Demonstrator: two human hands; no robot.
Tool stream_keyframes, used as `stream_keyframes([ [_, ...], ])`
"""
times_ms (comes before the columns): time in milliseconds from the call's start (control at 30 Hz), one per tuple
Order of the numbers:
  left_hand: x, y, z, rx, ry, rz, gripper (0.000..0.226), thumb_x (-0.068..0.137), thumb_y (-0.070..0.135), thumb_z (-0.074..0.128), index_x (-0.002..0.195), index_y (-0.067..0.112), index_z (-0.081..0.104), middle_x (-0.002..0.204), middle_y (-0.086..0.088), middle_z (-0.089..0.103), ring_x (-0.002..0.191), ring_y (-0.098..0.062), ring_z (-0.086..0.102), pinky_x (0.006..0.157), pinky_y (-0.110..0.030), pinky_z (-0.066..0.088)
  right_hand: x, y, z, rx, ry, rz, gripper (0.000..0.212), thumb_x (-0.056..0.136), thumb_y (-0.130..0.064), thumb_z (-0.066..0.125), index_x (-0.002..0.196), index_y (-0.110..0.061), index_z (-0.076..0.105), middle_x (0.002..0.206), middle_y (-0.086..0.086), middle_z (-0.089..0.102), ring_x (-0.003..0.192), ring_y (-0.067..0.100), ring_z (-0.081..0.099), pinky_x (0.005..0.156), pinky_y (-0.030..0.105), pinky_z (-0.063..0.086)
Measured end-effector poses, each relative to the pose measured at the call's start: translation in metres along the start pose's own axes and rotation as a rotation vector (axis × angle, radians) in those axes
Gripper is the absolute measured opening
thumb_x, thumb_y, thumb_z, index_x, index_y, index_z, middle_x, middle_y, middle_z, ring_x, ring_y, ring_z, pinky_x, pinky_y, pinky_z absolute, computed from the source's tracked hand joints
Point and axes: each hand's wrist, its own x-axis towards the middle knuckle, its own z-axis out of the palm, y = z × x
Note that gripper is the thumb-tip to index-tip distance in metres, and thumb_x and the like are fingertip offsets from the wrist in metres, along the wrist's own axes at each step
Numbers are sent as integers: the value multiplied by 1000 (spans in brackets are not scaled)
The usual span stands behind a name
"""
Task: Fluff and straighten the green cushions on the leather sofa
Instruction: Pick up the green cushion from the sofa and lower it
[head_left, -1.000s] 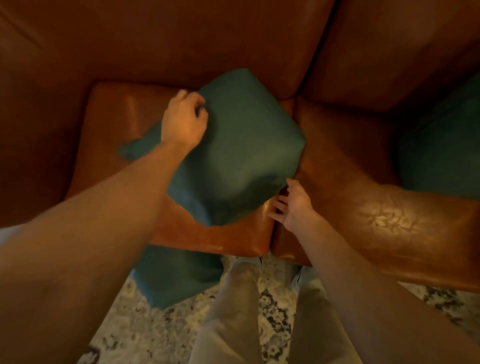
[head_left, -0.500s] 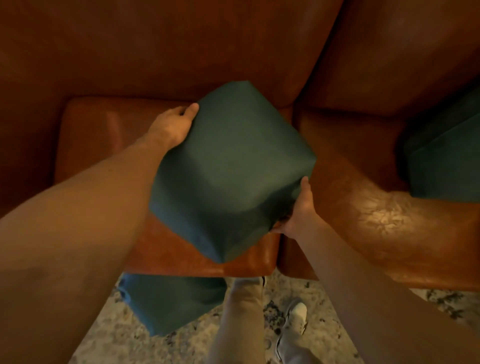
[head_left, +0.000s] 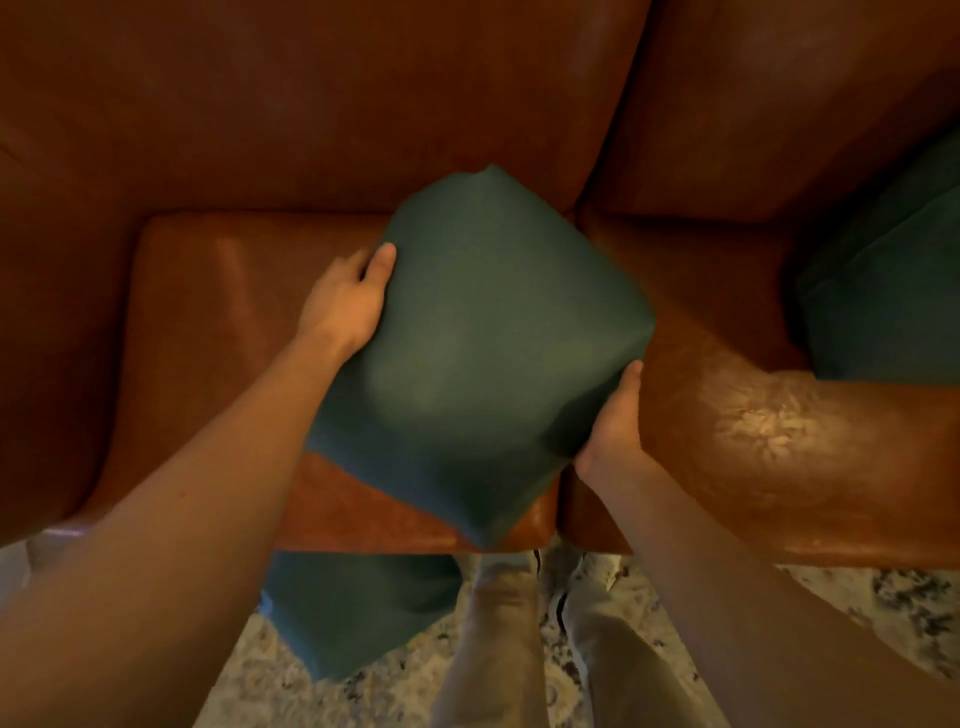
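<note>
A plump green cushion (head_left: 483, 343) sits diamond-wise over the seam between two seats of the brown leather sofa (head_left: 208, 291). My left hand (head_left: 345, 304) grips its upper left edge, thumb on top and fingers hidden behind. My right hand (head_left: 613, 421) holds the lower right edge, thumb along the side, fingers tucked under the fabric. A second green cushion (head_left: 883, 291) leans at the sofa's right end. A third green cushion (head_left: 353, 608) lies on the floor below the seat's front edge.
A pale patterned rug (head_left: 831, 613) covers the floor in front of the sofa. My legs and shoes (head_left: 524, 613) stand close to the seat front, beside the fallen cushion. The left seat (head_left: 208, 291) is bare leather.
My left hand moved from pinching the cushion's top to gripping its left edge. My right hand came up onto the right edge. The cushion now looks fuller and squarer between both hands.
</note>
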Motion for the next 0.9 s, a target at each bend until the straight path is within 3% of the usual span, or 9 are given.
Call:
stream_keyframes([
  [100,-29,-5,13,-200,90,1,51,101,49,36,137,17,51,144,-9,49,134,-22,42,105,-23,26,-7,-14,-19,13,-44,-106,88,79,-83,37,147,-25,40,146,-2,46,136,24,40,117,46,26],
  [167,-45,-4,23,-381,112,-6,55,95,56,39,136,21,52,143,-1,50,132,-12,43,105,-21,26,-11,-27,-31,12,-71,-189,84,81,-82,34,144,-28,43,143,-5,49,134,22,42,116,46,28],
  [233,-58,4,31,-537,122,-63,68,86,67,39,138,24,50,146,3,47,133,-5,40,113,-26,25,-14,-44,-42,9,-88,-273,77,83,-81,32,139,-31,49,137,-8,54,129,18,47,113,43,32],
  [300,-67,18,38,-685,121,-140,79,76,74,43,137,24,51,146,3,49,135,-10,42,117,-38,28,-19,-67,-50,25,-91,-340,69,84,-79,34,132,-34,55,127,-12,59,121,14,52,108,39,37],
  [400,-69,39,49,-880,114,-260,95,66,79,49,141,21,46,148,-1,47,137,-18,43,116,-45,31,-19,-102,-62,18,-57,-423,70,85,-75,38,140,-33,48,136,-11,54,123,12,49,109,38,36],
  [467,-70,53,57,-925,102,-282,82,78,73,47,139,18,50,142,-1,53,132,-18,48,111,-43,38,-14,-123,-68,-7,-49,-483,67,87,-72,38,139,-31,47,134,-13,52,123,10,47,110,37,35],
  [567,-68,80,73,-986,84,-248,51,98,55,38,129,19,58,124,2,65,118,-17,59,88,-31,50,-6,-153,-75,-28,-65,-527,57,90,-67,38,135,-33,50,116,-18,54,112,6,49,106,35,36],
  [733,-55,132,86,-1009,56,-215,46,98,53,39,127,22,58,126,3,63,118,-15,58,103,-36,45,4,-200,-88,-3,-72,-542,41,88,-59,45,116,-37,66,113,-12,67,107,11,59,99,37,45],
  [900,-38,177,94,-1016,82,-169,32,99,44,42,112,20,60,113,3,65,110,-16,60,95,-32,47,8,-240,-99,50,-148,-572,31,91,-54,45,90,-39,73,88,-17,74,95,7,64,76,29,48],
])
